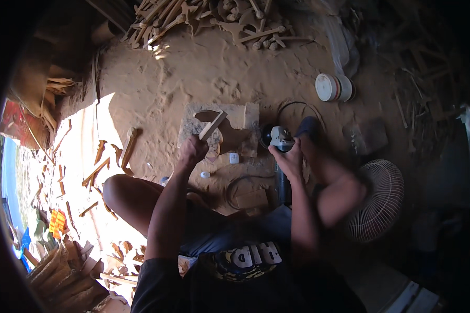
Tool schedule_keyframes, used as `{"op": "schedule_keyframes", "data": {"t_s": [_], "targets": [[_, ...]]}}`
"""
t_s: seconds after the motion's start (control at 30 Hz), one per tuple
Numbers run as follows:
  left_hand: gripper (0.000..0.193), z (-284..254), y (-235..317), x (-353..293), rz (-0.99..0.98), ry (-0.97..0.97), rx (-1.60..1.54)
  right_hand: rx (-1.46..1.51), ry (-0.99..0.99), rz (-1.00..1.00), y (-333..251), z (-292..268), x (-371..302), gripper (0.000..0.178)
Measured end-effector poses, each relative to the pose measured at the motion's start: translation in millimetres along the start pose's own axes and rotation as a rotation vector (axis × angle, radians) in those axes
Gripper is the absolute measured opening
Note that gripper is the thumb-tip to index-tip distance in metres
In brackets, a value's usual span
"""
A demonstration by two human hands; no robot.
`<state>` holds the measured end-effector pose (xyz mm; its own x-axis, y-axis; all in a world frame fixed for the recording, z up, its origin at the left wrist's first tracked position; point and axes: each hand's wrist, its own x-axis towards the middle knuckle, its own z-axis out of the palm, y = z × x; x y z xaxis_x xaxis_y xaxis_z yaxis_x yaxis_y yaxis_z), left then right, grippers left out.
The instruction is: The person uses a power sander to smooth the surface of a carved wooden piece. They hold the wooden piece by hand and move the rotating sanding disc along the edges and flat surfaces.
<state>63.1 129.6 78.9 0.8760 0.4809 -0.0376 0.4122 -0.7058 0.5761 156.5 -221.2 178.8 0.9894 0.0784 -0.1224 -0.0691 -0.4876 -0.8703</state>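
Head view is showing the left hand (193, 148) gripping a wooden piece (212, 125) over the stone block (245, 116). Right hand (288, 156) is clutching the angle grinder (278, 138); keeping both grips firm and fingers clear of the disc seems wise.

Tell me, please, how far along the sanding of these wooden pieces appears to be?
Shaped wooden pieces lie heaped at the far side, apparently already cut. In hand: the left hand holds a flat wood piece over the stone slab, while the right hand grips the angle grinder. More loose offcuts lie on the person's left; how many remain is unclear.
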Motion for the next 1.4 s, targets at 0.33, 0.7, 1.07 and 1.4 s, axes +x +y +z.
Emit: {"op": "schedule_keyframes", "data": {"t_s": [0.33, 0.7, 1.07, 1.4], "targets": [[0.030, 1, 19, 1, -0.173, -0.101, 0.091, -0.192, -0.127, -0.074, -4, 33, 27, 0.093], [0.020, 22, -10, -8, 0.101, 0.114, 0.052, -0.255, -0.124, -0.072, 4, 49, 28, 0.083], [0.031, 0, 15, 4, -0.219, -0.097, 0.064, -0.201, -0.143, -0.083, -3, 53, 33, 0.093], [0.032, -13, 27, 5, -0.250, -0.177, 0.077, -0.357, -0.072, 0.001, 8, 52, 40, 0.087]]}}
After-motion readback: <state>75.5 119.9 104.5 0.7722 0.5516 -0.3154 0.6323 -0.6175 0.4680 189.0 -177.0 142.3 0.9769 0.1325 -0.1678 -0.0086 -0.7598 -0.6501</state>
